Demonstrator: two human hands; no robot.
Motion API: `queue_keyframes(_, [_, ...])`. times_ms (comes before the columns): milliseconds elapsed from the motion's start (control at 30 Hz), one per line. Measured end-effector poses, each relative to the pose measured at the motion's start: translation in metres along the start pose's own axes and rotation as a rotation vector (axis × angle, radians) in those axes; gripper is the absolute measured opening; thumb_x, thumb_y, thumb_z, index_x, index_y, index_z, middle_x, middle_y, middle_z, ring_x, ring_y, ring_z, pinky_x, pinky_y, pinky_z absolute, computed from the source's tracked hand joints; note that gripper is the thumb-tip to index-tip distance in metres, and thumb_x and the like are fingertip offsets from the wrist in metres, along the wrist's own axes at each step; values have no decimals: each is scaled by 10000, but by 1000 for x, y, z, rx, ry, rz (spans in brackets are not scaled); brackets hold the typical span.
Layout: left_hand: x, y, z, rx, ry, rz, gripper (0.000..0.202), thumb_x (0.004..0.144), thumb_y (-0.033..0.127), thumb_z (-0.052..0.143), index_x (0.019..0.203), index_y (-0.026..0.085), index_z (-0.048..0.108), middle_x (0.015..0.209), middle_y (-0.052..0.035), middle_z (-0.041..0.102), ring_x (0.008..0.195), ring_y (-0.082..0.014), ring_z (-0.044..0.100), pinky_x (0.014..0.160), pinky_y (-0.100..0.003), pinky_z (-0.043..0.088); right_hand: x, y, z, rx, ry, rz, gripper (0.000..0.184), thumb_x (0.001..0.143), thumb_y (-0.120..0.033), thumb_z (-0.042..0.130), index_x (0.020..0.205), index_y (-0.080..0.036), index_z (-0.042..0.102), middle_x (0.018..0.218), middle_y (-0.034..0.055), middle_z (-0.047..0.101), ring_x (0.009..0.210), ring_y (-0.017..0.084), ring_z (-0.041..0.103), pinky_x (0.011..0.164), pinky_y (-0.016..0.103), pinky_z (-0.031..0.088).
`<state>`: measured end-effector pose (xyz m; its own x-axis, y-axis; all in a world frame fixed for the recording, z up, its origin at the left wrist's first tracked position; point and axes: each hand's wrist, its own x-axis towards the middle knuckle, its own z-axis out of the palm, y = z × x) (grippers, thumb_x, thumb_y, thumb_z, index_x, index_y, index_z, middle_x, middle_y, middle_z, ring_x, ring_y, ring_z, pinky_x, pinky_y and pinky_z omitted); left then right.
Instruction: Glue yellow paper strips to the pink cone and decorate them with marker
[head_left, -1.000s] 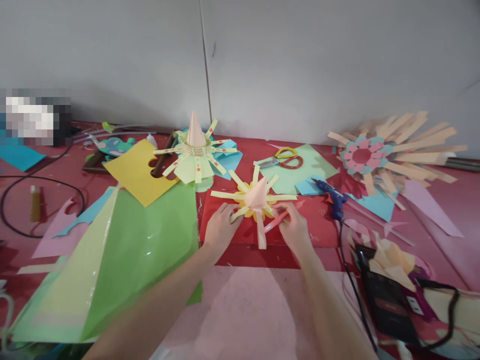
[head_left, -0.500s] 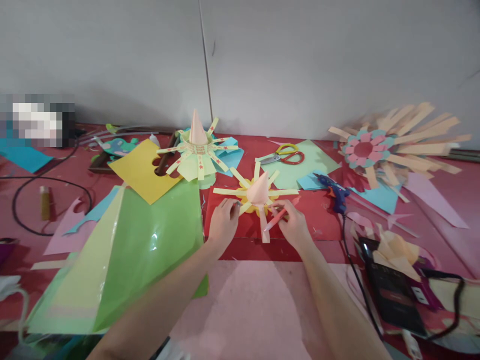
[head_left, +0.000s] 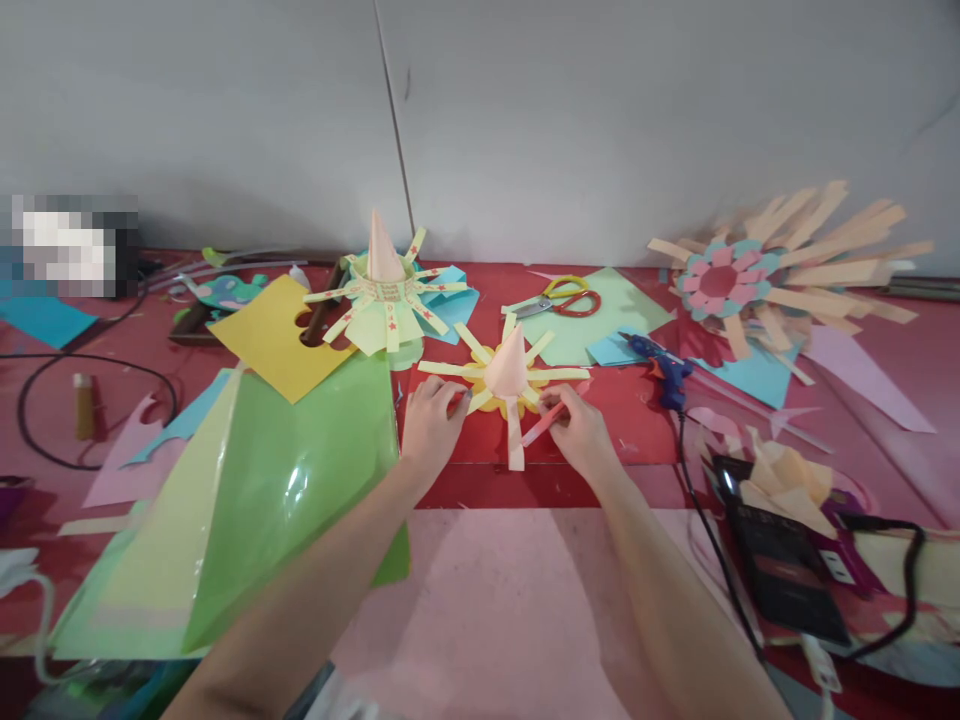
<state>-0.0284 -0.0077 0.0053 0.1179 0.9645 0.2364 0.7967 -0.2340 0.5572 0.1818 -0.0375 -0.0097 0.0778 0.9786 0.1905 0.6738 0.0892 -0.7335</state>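
Observation:
In front of me a paper flower (head_left: 490, 401) with a yellow scalloped base and pale yellow strips spread outward lies on red paper. A peach paper cone (head_left: 508, 365) stands upright at its middle, and a peach strip (head_left: 515, 448) points toward me. My right hand (head_left: 583, 430) is closed round a pinkish-red pen (head_left: 543, 424), slanted with its lower end close to the peach strip. At the flower's left, my left hand (head_left: 432, 422) pinches a small reddish piece mostly hidden by the fingers, near the tip of a yellow strip.
Behind stands a similar cone flower (head_left: 385, 275) with printed strips. Scissors (head_left: 559, 298) lie on pale green paper. A blue glue gun (head_left: 664, 370) with its cord, a phone (head_left: 784, 565) and a peach strip flower (head_left: 727, 280) are at right. Green sheets (head_left: 300, 480) lie at left.
My left hand has drawn a little left, away from the flower's base, and a reddish piece now shows in its fingers. The right hand still holds the pen. The view has shifted slightly.

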Motion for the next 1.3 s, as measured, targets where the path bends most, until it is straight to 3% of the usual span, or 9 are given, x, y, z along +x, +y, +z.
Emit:
queue_keyframes(100, [2,-5,1,56,49,24,151,897,230,490,845,207,630,898,-30,615,877,-187,570,852,-346,427,0,2,0,7,-12,-5,95,763,-233,487,844,-242,537,805,30,669,731,184,638,644,295,508])
queue_keyframes(267, [2,-7,3,68,-21,128,186,907,195,457,1001,224,615,1127,-29,629,1064,-190,558,978,-366,387,0,3,2,-17,21,-5,121,786,-242,484,888,-236,550,853,52,673,789,208,628,668,320,502])
queue_keyframes(467, [-3,-3,9,132,-200,268,384,912,171,400,1292,193,451,1455,-70,372,1329,-192,355,1083,-389,313,-4,-5,6,-160,85,-96,194,799,-244,493,984,-225,548,994,96,654,911,273,576,753,398,482])
queue_keyframes(633, [-6,0,11,218,-267,249,445,917,205,394,1362,200,381,1456,-75,369,1355,-203,315,1120,-453,236,-5,-3,7,-222,31,-175,199,785,-200,500,978,-226,541,1029,86,652,933,279,574,764,407,477])
queue_keyframes(933, [-8,1,13,262,-223,205,428,938,274,391,1360,200,400,1426,-66,416,1340,-227,342,1137,-518,118,-3,-3,9,-217,19,-198,267,820,-231,497,1083,-224,539,973,84,658,984,288,567,804,420,478])
queue_keyframes(1133, [-8,2,12,271,-203,224,418,916,326,451,1303,168,458,1399,-96,445,1331,-259,349,1128,-514,160,-2,-1,7,-241,-14,-192,374,805,-192,474,1177,-191,519,948,101,663,971,295,586,801,439,477])
queue_keyframes(1300, [-9,3,11,269,-184,230,347,918,268,433,1246,170,492,1374,-98,470,1296,-246,395,1122,-512,175,-2,-1,6,-261,-26,-190,376,806,-177,472,1179,-173,522,961,106,666,950,289,588,805,434,473])
